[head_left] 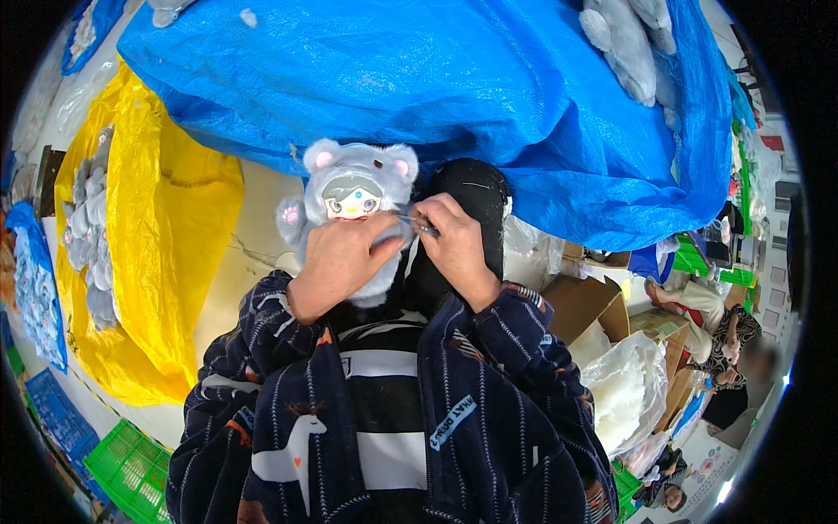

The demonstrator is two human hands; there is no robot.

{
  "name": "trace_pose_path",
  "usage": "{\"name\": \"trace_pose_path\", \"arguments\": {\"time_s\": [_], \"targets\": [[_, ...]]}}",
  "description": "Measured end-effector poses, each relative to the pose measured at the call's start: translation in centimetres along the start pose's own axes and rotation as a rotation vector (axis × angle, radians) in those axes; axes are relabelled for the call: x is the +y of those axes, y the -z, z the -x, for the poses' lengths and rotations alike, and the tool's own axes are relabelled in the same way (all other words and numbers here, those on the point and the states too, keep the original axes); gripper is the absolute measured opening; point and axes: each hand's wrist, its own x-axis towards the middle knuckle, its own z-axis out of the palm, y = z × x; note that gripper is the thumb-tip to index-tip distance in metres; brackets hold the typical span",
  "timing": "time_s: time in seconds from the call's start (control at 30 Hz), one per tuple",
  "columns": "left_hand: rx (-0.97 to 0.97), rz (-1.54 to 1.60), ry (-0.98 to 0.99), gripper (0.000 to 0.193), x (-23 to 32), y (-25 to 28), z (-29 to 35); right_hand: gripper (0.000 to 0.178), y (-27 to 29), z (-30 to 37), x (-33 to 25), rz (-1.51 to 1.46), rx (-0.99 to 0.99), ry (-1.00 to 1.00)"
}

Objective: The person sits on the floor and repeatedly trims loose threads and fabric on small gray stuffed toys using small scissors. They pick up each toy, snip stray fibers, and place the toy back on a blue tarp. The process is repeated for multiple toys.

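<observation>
A grey plush bear toy [374, 168] with a doll face, pink inner ears and a pink-padded paw rests on my lap. My left hand [342, 262] is closed on the toy's front just below the face, with thumb and fingers pinching there. My right hand [456, 244] is closed around a small, thin metal tool [426, 225]. Its tip points left toward my left fingertips, at the toy's upper body. The exact kind of tool is hidden by my fingers.
A large blue tarp sack [393, 79] spreads ahead, with grey plush pieces [621, 52] at its right. A yellow sack [175, 227] holding grey plush [90, 210] stands left. At the right are a cardboard box [587, 306], a bag of white stuffing [624, 393] and another person [729, 349].
</observation>
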Motion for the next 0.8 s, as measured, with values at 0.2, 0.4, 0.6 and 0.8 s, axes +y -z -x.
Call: {"name": "trace_pose_path", "arguments": {"time_s": [0.2, 0.4, 0.6, 0.8], "targets": [[0.028, 0.051, 0.039, 0.030, -0.4, 0.2, -0.3, 0.012, 1.6, 1.7, -0.5, -1.226, -0.064, -0.669], [0.059, 0.046, 0.021, 0.030, -0.4, -0.1, -0.2, 0.024, 2.5, 1.4, -0.3, -0.299, 0.085, -0.374], [0.043, -0.061, 0.027, 0.025, -0.1, -0.2, -0.1, 0.016, -0.1, -0.4, 0.2, -0.003, -0.005, -0.098], [0.006, -0.102, 0.061, 0.022, 0.3, -0.4, -0.6, 0.015, -1.4, 0.5, 0.7, 0.013, 0.008, -0.019]]}}
